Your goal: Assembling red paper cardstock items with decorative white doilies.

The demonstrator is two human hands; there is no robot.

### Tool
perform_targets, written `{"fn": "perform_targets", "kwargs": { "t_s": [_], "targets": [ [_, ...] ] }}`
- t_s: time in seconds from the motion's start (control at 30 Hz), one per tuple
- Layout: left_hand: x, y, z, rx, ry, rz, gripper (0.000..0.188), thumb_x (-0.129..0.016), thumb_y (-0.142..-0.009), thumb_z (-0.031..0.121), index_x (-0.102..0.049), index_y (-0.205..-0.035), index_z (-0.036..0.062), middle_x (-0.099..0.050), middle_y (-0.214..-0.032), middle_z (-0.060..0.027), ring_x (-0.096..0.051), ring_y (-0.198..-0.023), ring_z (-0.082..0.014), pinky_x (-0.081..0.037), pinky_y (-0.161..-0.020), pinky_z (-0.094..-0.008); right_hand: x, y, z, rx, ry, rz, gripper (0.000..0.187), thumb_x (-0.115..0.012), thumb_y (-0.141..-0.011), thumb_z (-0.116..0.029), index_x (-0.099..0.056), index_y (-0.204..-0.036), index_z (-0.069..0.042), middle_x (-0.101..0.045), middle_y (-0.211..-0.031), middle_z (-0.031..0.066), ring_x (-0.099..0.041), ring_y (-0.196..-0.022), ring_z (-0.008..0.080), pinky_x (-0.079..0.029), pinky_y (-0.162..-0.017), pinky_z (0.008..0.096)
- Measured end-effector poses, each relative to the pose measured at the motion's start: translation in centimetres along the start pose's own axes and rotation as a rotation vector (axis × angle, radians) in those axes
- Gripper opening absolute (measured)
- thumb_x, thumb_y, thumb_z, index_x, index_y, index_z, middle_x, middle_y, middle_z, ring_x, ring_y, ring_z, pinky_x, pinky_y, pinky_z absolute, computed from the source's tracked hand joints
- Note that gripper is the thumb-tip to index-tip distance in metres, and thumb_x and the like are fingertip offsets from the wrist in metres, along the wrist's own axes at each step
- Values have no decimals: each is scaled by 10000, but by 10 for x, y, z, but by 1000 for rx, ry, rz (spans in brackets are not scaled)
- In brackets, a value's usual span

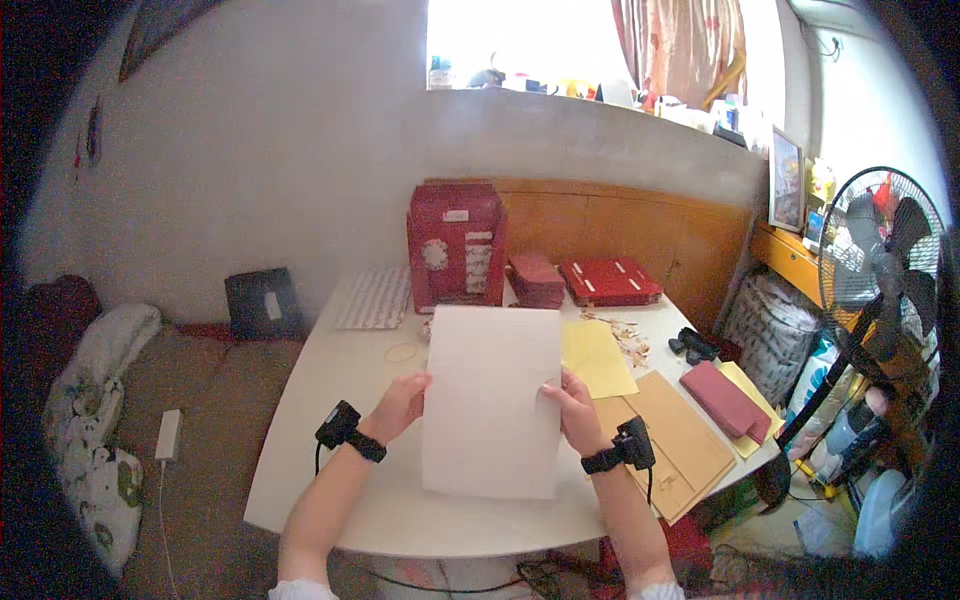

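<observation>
A pale wall (270,150) fills the upper left. At top centre a window (520,40) glares white, with a pinkish curtain (675,50) on its right. A wood panel (620,222) stands behind the white table (395,495) at centre; a black fan (888,262) stands far right.

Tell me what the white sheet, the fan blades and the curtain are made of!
White sheet: probably matte paper; it looks thin and smooth, without shine.
Fan blades: perhaps plastic, being dark, broad and curved, but painted metal is possible.
Curtain: likely soft, dull cloth, since it hangs in folds.
</observation>
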State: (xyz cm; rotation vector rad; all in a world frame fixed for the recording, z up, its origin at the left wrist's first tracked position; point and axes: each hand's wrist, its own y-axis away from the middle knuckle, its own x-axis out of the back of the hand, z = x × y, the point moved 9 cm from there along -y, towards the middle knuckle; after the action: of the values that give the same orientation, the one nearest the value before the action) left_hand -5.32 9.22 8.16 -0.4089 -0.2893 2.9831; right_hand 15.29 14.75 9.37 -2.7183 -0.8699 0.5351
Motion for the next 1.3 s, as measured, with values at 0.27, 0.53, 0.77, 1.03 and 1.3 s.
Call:
{"fn": "perform_targets", "kwargs": {
  "t_s": [0.27, 0.53, 0.77, 1.03, 1.3],
  "targets": [
    [-7, 9, -7, 110, -213, 29, 292, -513, -843, 189, -515, -1050, -17, -577, -946, -44, -552, -814, -87, -454, -701, -246, -9, 4, 30, -194, 20, -62, 329, -549, -819, -202, -489, -1079, -9, -563, -969, 38, -528, -842, 105, -430, -727, 248],
    [-16, 15, 6, 101, -364, -72, 314, -525, -845, 246, -522, -1054, 12, -577, -937, -12, -536, -793, -57, -439, -694, -216, -11, 9, 25, -185, 184, -164, 293, -577, -808, -218, -542, -1015, -15, -577, -940, 28, -533, -815, 94, -436, -704, 243],
    [-15, 21, -11, 288, -193, -118, 293, -525, -835, 159, -504, -1081, 1, -572, -1007, -40, -550, -870, -90, -443, -736, -216, -1, 9, 29, -263, -86, -105, 239, -570, -726, -71, -581, -957, -9, -580, -970, 52, -541, -874, 150, -422, -771, 284],
    [-49, 28, 2, 171, 165, -558, 634, -555, -777, 276, -313, -1244, -77, -516, -1126, -147, -520, -1015, -188, -419, -850, -300, -32, 9, 8, -106, -62, -469, 264, -458, -815, -162, -625, -923, 11, -441, -1179, 238, -473, -1055, 326, -386, -885, 389],
    [-41, 35, -74, 534, 72, -607, 576, -405, -858, 422, -424, -1167, -63, -534, -1061, -131, -511, -964, -174, -375, -871, -269, -69, 24, 11, -119, 72, -680, 277, -519, -781, -194, -619, -958, -6, -470, -1152, 243, -465, -1069, 331, -353, -911, 405]
  ]
}}
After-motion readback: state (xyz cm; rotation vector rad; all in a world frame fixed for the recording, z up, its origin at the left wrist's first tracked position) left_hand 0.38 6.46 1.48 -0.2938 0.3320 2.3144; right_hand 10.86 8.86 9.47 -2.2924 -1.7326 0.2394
